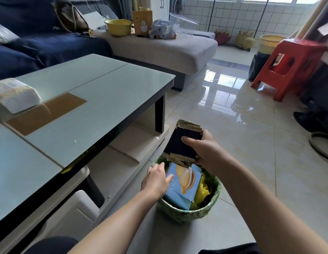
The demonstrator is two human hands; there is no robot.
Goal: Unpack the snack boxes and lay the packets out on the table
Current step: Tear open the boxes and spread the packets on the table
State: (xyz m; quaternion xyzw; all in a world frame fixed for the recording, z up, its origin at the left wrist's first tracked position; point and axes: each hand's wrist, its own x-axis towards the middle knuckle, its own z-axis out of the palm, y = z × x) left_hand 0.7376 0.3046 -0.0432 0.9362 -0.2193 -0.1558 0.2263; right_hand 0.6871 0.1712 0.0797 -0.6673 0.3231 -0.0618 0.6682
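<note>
Low in the middle of the frame, the person's right hand (201,149) grips a stack of dark packets (183,143) with gold crimped ends, thumb laid across the top face and fingers curled round the far side, holding the stack just above the far rim of a green-lined bin (189,213) on the tiled floor. Just below it, the left hand (156,180) rests on a light blue snack box (183,186) (the one with sandwich biscuits printed on its front) that stands tilted inside the bin; the thumb lies on the box's face and the fingers reach over its left edge, though I cannot tell how tightly they curl behind it. Yellow plastic (202,193) is bunched in the bin to the right of the box. The glass-topped coffee table (97,92) fills the left half of the frame, with a flat brown card (45,112) lying on it and a white wrapped pack (16,96) at its far left edge. Beyond, in the upper part of the frame, a grey sofa section (167,50) carries a yellow bowl (118,27) and a small yellow gift bag (142,22), and a red plastic stool (288,68) stands at the upper right.
</note>
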